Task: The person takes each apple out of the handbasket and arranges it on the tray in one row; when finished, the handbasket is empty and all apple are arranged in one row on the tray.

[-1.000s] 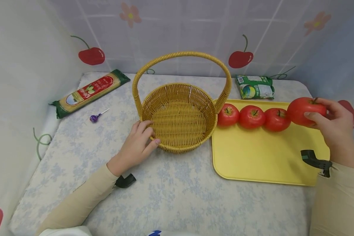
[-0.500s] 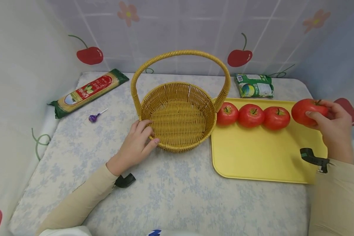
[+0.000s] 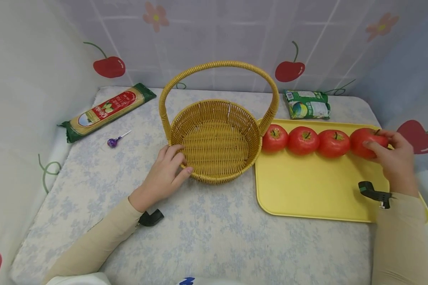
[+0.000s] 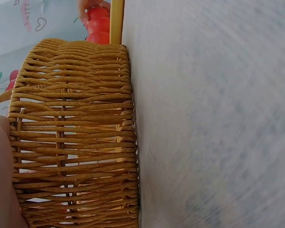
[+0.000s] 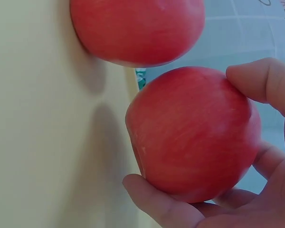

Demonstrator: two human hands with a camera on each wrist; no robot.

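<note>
My left hand point(image 3: 164, 174) grips the near left rim of a round yellow wicker basket point(image 3: 215, 180), fingers over the edge. Nothing lies inside the basket, and its tall handle stands upright. On the right, my right hand point(image 3: 396, 158) holds a red apple point(image 3: 365, 142) at the far right of the yellow tray point(image 3: 317, 190). In the right wrist view, fingers and thumb go round this apple point(image 5: 194, 133), with a gap between it and the tray. A row of three apples point(image 3: 303, 140) lies along the tray's back edge, left of the held one.
A long pasta packet point(image 3: 107, 112) lies at the back left, with a purple lollipop point(image 3: 113, 142) in front of it. Behind the tray is a green packet point(image 3: 306, 104). Curtain-like walls with printed cherries border the table point(image 3: 217, 229).
My right hand, with the apple in it, first shifts slightly right, then comes down and left towards the tray, close to the row. My left hand stays on the basket rim.
</note>
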